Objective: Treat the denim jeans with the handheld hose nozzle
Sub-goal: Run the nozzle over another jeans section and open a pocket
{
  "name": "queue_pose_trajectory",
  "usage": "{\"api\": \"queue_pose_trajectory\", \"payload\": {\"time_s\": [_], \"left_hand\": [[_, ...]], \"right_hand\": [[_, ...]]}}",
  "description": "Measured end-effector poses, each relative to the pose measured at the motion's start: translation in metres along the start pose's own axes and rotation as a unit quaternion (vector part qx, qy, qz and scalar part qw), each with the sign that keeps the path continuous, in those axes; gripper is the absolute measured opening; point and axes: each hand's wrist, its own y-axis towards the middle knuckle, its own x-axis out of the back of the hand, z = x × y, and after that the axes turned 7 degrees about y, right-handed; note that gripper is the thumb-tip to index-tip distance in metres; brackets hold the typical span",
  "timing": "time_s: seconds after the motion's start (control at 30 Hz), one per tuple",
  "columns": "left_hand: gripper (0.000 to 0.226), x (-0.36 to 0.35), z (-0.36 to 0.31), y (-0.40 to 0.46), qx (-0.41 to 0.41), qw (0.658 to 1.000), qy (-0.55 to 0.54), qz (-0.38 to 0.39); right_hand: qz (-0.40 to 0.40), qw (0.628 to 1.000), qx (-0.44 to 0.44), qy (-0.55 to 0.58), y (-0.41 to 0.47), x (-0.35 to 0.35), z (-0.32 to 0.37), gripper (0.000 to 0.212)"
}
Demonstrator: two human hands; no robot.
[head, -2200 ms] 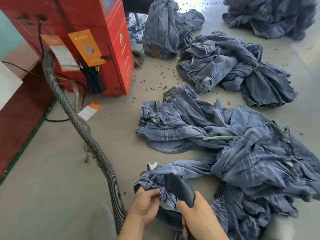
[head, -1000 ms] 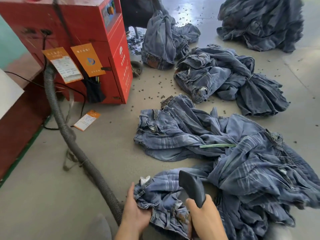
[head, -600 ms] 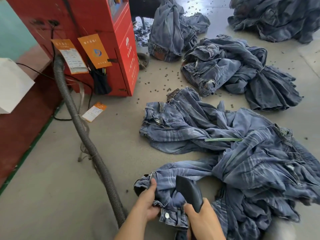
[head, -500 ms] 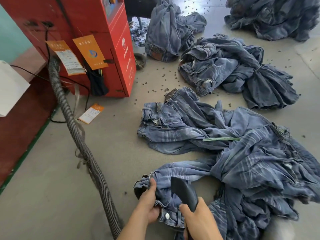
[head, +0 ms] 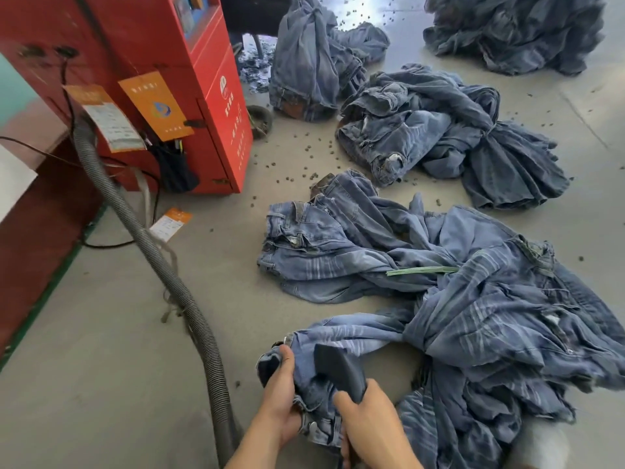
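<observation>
A pair of light blue denim jeans (head: 341, 336) lies crumpled on the grey floor at the bottom centre, its waistband end lifted toward me. My left hand (head: 282, 397) grips that waistband, thumb on top of the fabric. My right hand (head: 370, 424) holds the dark handheld nozzle (head: 340, 370), whose flat tip points down onto the denim just right of my left thumb. A grey ribbed hose (head: 162, 265) runs from the red machine (head: 142, 72) across the floor to the bottom edge near my left arm.
More jeans lie in heaps: a bundle (head: 355, 255) tied with a green band just beyond, a large striped pile (head: 514, 333) at right, darker piles (head: 439, 130) farther back. Small dark pellets (head: 304, 154) litter the floor. Orange tags (head: 155, 106) hang on the machine.
My left hand shifted its grip along the waistband and turned the fabric over. The nozzle stayed on the denim with small moves. The view wobbled slightly.
</observation>
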Motion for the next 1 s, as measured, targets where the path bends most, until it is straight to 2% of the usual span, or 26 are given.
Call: {"api": "queue_pose_trajectory", "payload": {"time_s": [0.1, 0.17, 0.23, 0.33, 0.4, 0.47, 0.53, 0.6, 0.67, 0.73, 0.8, 0.9, 1.0], "left_hand": [[0.081, 0.002, 0.002, -0.004, 0.003, 1.0, -0.02, 0.001], [0.077, 0.008, 0.003, -0.004, 0.008, 0.999, -0.037, -0.008], [0.068, 0.015, 0.002, -0.003, 0.014, 0.998, -0.061, -0.001], [0.036, 0.022, 0.004, 0.004, -0.02, 0.998, -0.051, -0.015], [0.028, 0.027, 0.011, 0.004, -0.059, 0.993, 0.066, -0.073], [0.039, 0.032, 0.016, -0.001, -0.099, 0.954, 0.264, -0.102], [0.05, 0.035, 0.024, -0.008, -0.091, 0.913, 0.396, -0.04], [0.063, 0.034, 0.025, -0.014, -0.038, 0.89, 0.451, 0.058], [0.062, 0.027, 0.024, -0.022, 0.024, 0.902, 0.422, 0.091], [0.059, 0.024, 0.028, -0.022, 0.061, 0.93, 0.361, 0.038], [0.054, 0.023, 0.033, -0.017, 0.045, 0.943, 0.328, -0.041], [0.033, 0.029, 0.035, -0.015, 0.016, 0.949, 0.301, -0.094], [0.043, 0.033, 0.026, -0.017, -0.005, 0.96, 0.261, -0.097]], "right_hand": [[-0.092, 0.994, -0.001, 0.053, 0.012, 0.015, 0.002, 0.023], [-0.132, 0.983, -0.018, 0.13, 0.017, 0.035, -0.003, 0.025], [-0.128, 0.964, -0.035, 0.231, 0.014, 0.054, -0.009, 0.02], [-0.103, 0.947, -0.063, 0.296, 0.006, 0.075, -0.019, 0.018], [-0.075, 0.954, -0.07, 0.282, 0.001, 0.08, -0.022, 0.02], [-0.057, 0.967, -0.06, 0.242, -0.002, 0.079, -0.022, 0.022], [-0.047, 0.975, -0.056, 0.21, -0.006, 0.073, -0.02, 0.023], [-0.038, 0.976, -0.057, 0.209, -0.009, 0.068, -0.019, 0.023], [-0.029, 0.977, -0.059, 0.203, -0.01, 0.061, -0.019, 0.024], [-0.018, 0.978, -0.062, 0.196, -0.012, 0.056, -0.019, 0.026], [-0.004, 0.983, -0.059, 0.172, -0.015, 0.05, -0.017, 0.027], [0.03, 0.989, -0.05, 0.133, -0.023, 0.036, -0.012, 0.026], [0.047, 0.997, -0.016, 0.056, -0.032, 0.019, -0.007, 0.029]]}}
